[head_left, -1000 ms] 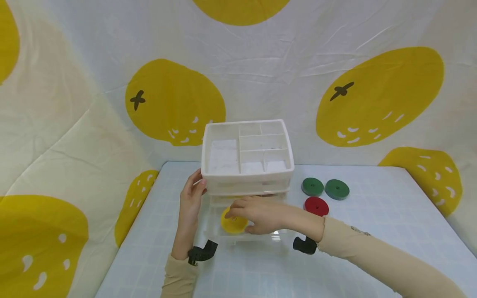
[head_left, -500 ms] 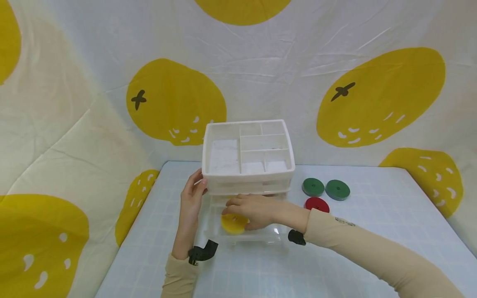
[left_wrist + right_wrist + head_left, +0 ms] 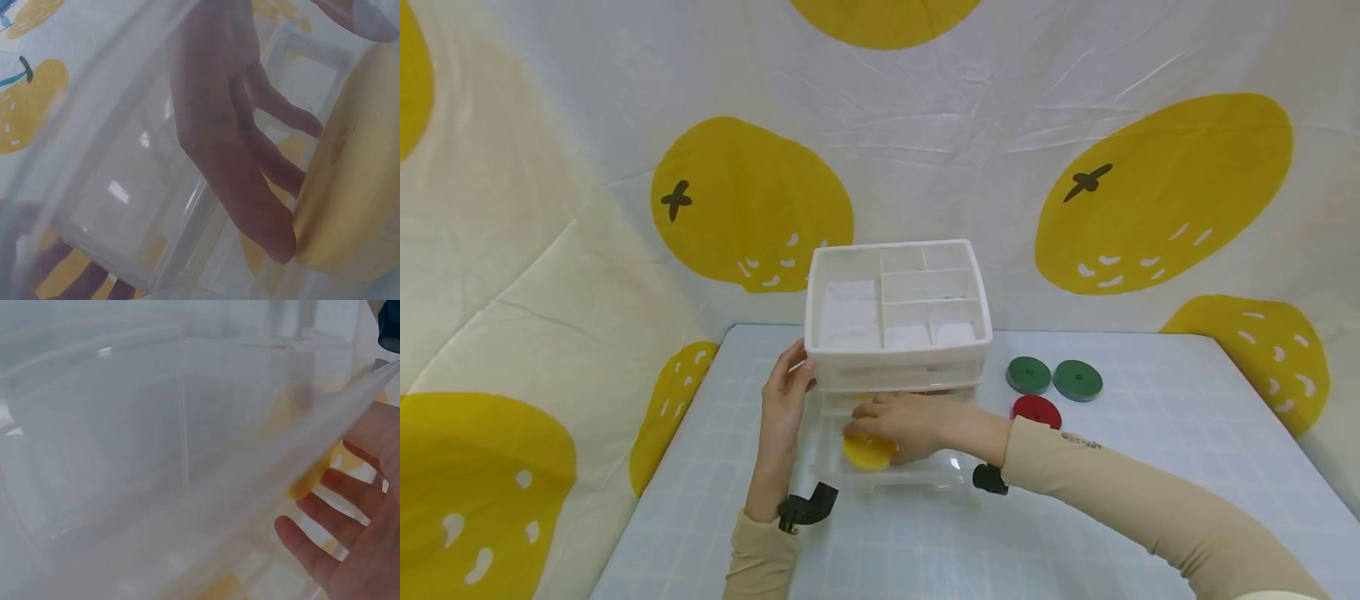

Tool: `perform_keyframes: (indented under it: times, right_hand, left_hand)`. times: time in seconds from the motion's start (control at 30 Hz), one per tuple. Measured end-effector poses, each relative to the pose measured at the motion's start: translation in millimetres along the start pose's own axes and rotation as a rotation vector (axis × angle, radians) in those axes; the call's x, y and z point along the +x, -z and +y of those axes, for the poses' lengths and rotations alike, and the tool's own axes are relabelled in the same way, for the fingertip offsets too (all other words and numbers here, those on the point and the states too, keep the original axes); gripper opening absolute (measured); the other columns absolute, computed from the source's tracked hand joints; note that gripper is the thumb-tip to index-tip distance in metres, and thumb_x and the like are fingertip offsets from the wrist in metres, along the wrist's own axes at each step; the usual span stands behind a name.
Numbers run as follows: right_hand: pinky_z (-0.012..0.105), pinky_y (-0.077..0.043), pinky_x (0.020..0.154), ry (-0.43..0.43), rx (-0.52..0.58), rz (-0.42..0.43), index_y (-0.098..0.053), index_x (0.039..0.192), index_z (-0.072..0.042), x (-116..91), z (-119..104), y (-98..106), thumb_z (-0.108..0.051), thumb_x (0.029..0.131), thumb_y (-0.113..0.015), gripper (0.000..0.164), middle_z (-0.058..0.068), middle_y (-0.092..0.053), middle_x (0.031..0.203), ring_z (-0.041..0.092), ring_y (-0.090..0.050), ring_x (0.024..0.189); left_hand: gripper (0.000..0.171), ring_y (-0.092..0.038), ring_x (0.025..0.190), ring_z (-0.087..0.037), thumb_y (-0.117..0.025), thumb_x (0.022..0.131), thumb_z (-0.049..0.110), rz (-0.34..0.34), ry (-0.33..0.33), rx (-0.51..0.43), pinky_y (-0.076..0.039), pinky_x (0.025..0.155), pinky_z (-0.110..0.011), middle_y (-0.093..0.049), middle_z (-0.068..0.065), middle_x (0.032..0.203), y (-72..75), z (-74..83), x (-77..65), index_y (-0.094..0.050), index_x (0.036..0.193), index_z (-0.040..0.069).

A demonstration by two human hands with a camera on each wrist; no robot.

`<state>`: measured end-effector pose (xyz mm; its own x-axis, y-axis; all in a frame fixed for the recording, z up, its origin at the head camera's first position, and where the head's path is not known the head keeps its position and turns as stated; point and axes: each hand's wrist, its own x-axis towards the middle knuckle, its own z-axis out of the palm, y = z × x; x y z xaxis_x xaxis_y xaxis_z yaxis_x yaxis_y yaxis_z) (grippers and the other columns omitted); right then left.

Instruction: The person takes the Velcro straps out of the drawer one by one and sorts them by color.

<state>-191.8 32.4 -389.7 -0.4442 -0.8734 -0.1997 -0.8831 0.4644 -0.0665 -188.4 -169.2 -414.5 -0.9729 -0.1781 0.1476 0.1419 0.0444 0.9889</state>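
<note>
A white desktop drawer unit (image 3: 898,354) stands at the middle of the table, with a clear drawer (image 3: 917,478) pulled out beneath its front. Inside that drawer is a yellow disc (image 3: 867,455); its face and rim fill the right side of the left wrist view (image 3: 359,175). My right hand (image 3: 917,425) reaches over the drawer and grips this disc, fingers across its far edge and thumb at its right. My left hand (image 3: 786,404) rests against the unit's left side, thumb by the front corner. Clear plastic blurs much of the right wrist view.
To the right of the unit lie two green discs (image 3: 1028,376) and a red disc (image 3: 1036,411), partly behind my right sleeve. Divided compartments (image 3: 928,287) form the unit's top. A white cloth with yellow fruit prints (image 3: 940,192) hangs behind the table.
My right hand has shifted left and settled lower over the yellow disc, its fingers now covering more of the far edge. The left hand stays in place.
</note>
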Motion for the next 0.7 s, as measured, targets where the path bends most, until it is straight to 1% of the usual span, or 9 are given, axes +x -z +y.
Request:
perform_keyframes:
  times: [0.17,0.37,0.43,0.57,0.7]
  right_hand:
    - [0.033,-0.043,0.106,0.010,-0.017,0.005,-0.048,0.138,-0.026,0.8,-0.8,0.3,-0.022,0.084,-0.074,0.061,-0.002,-0.052,0.137,0.019,-0.049,0.121]
    - [0.027,-0.045,0.096,0.025,-0.036,0.022,-0.051,0.135,-0.025,2.5,-1.9,2.2,-0.022,0.083,-0.074,0.057,-0.003,-0.056,0.124,0.016,-0.050,0.107]
    - [0.025,-0.046,0.093,0.023,-0.026,0.025,-0.052,0.134,-0.025,2.6,-2.5,2.8,-0.022,0.083,-0.075,0.056,-0.003,-0.056,0.122,0.015,-0.050,0.105]
    - [0.024,-0.046,0.090,0.010,-0.015,0.031,-0.053,0.133,-0.024,0.9,-2.9,4.3,-0.023,0.082,-0.075,0.055,-0.003,-0.056,0.119,0.015,-0.050,0.103]
    - [0.024,-0.047,0.087,-0.005,-0.006,0.057,-0.053,0.132,-0.023,-3.9,-2.0,7.4,-0.024,0.080,-0.075,0.056,-0.001,-0.056,0.119,0.016,-0.051,0.105]
  left_hand:
    - [0.038,-0.055,0.106,-0.010,-0.054,0.099,0.023,-0.004,-0.004,0.006,-0.047,0.093,-0.026,-0.054,0.001,0.129,0.1,1.1,-0.2,-0.052,0.136,0.019]
    - [0.039,-0.055,0.106,-0.009,-0.054,0.099,0.023,-0.006,-0.005,0.010,-0.047,0.093,-0.026,-0.054,0.001,0.128,0.3,1.7,-0.9,-0.052,0.137,0.019]
    - [0.039,-0.055,0.105,-0.009,-0.054,0.099,0.023,-0.007,-0.004,0.006,-0.047,0.092,-0.026,-0.054,0.002,0.128,0.3,1.6,-0.9,-0.052,0.137,0.018]
    - [0.039,-0.055,0.105,-0.009,-0.054,0.099,0.022,-0.008,0.001,-0.006,-0.047,0.092,-0.026,-0.054,0.002,0.127,0.3,1.0,-0.4,-0.052,0.137,0.018]
    - [0.039,-0.055,0.105,-0.009,-0.055,0.098,0.023,-0.005,0.004,-0.005,-0.047,0.091,-0.025,-0.054,0.003,0.126,0.2,1.0,-0.3,-0.052,0.137,0.018]
